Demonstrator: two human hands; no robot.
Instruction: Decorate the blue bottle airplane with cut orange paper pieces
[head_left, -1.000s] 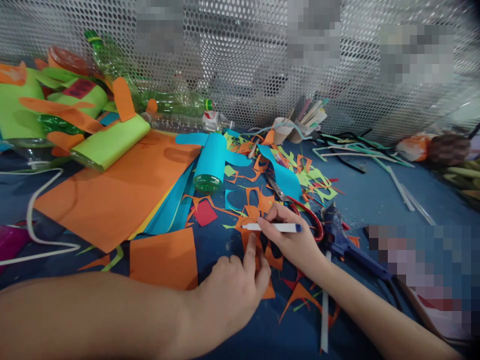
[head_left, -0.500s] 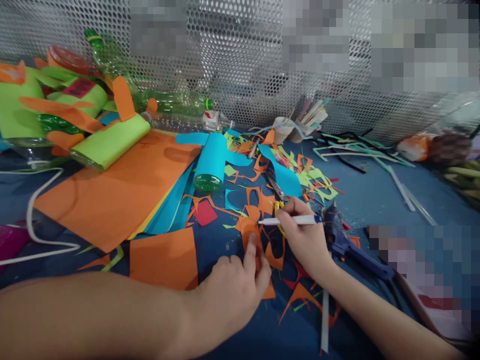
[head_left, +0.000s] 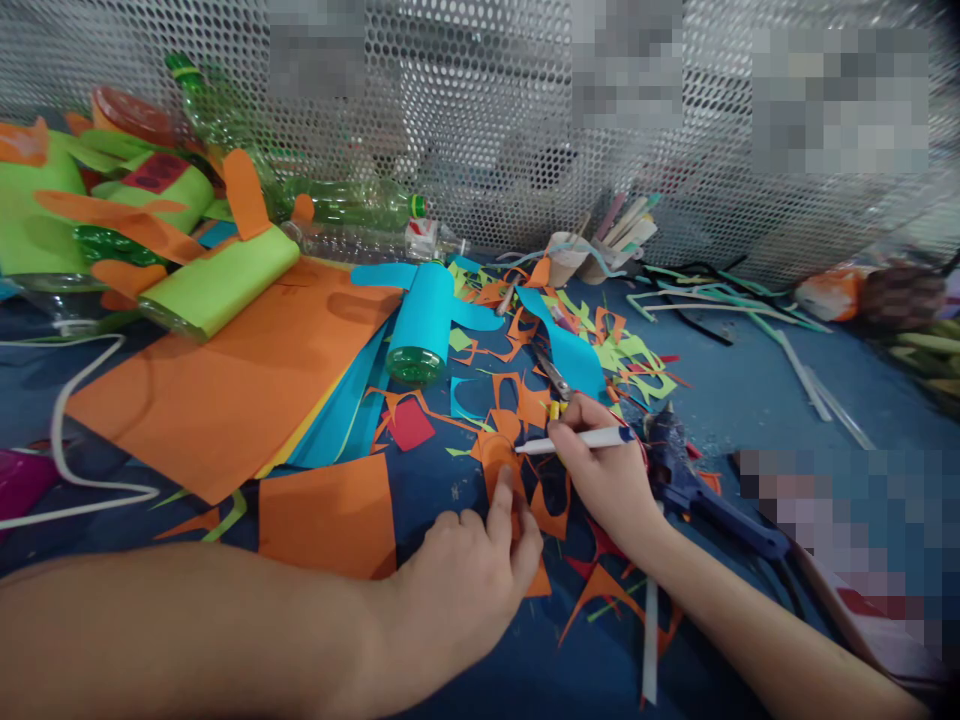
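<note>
Right hand [head_left: 611, 490]: thumb and fingers clamped on a marker [head_left: 609, 437], its tip pointing left at the right edge of an orange strip [head_left: 495, 455]; whether tip and paper touch cannot be told. Left hand [head_left: 472, 570]: index finger extended, its tip resting on the strip, thumb set apart from it, the other fingers curled. The strip lies on the blue table [head_left: 705, 365] between the two hands and bears a faint curved line. Just beyond the right hand, scissors [head_left: 555, 378] lie partly hidden behind it; to its right lies a blue glue gun [head_left: 697, 500]. Left of the left hand lies a small orange sheet [head_left: 326, 515]; a red square [head_left: 411, 425] lies farther up. Beyond, a blue-wrapped bottle [head_left: 420, 310] stands near paper scraps [head_left: 637, 365]. At left, a green-wrapped bottle [head_left: 225, 285] lies over a large orange sheet [head_left: 217, 390]. At the rear, a cup [head_left: 564, 262] stands before a perforated metal screen [head_left: 480, 130].
</note>
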